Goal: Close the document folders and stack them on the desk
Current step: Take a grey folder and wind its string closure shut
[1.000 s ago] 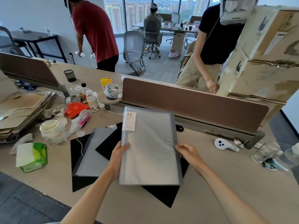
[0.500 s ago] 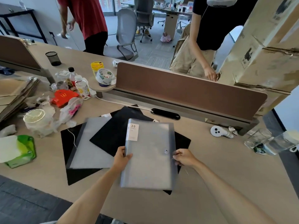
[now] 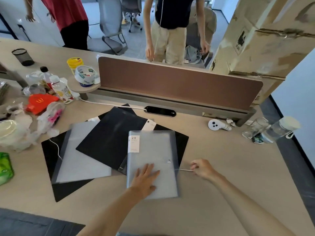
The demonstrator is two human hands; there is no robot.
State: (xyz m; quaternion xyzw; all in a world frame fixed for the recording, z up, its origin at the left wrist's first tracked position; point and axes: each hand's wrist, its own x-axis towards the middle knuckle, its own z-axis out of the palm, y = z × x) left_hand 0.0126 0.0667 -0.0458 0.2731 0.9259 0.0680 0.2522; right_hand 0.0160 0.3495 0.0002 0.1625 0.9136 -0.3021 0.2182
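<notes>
A closed translucent grey folder [image 3: 153, 150] with a "20" label lies flat on the desk, overlapping other folders. My left hand [image 3: 144, 178] rests flat on its lower half, fingers spread. My right hand [image 3: 202, 168] is just right of the folder, its fingers pinched on the thin elastic cord [image 3: 185, 170] stretched from the folder's right edge. A black folder [image 3: 110, 137] lies to the left, partly under the grey one. Further left an open folder [image 3: 80, 155] shows a grey inner sheet on a black cover.
A brown divider panel [image 3: 179, 84] runs along the desk's far edge. Bottles, bags and food rubbish [image 3: 42, 103] crowd the left. A white controller [image 3: 215, 125] and glass jars [image 3: 272, 130] sit at the right. Cardboard boxes [image 3: 264, 40] rise at the far right. Two people stand beyond the divider.
The grey folder was held up in both hands and now lies flat on the desk. My left hand moved onto its cover; my right hand left the edge and pinched the cord.
</notes>
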